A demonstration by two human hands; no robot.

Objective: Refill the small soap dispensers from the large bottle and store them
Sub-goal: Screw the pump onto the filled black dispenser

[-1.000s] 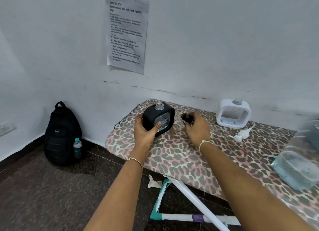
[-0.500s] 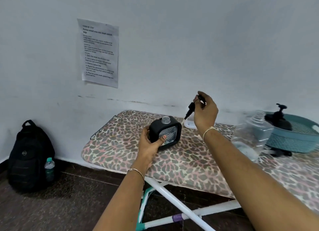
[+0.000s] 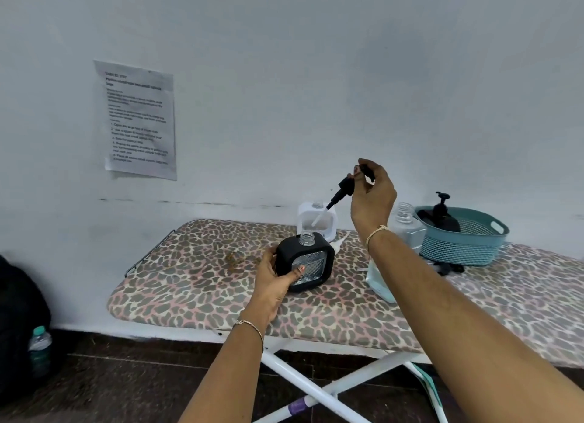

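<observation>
Opening seems in hand: left fingers [image 3: 296, 271] grip the dispenser [image 3: 316, 249], right fingers [image 3: 369, 182] pinch its pump [image 3: 343, 187] above it; next, pour from the bottle [image 3: 408, 231].

the table [image 3: 196, 283] wears a leopard print, brown spots on pink and cream. the black dispenser [image 3: 308, 264] has a clear, diamond-patterned face. the other dispenser [image 3: 302, 220] is white, the pump [image 3: 343, 190] black, the basket [image 3: 458, 249] teal with lattice walls. the large bottle [image 3: 379, 286] holds pale blue liquid.
</observation>
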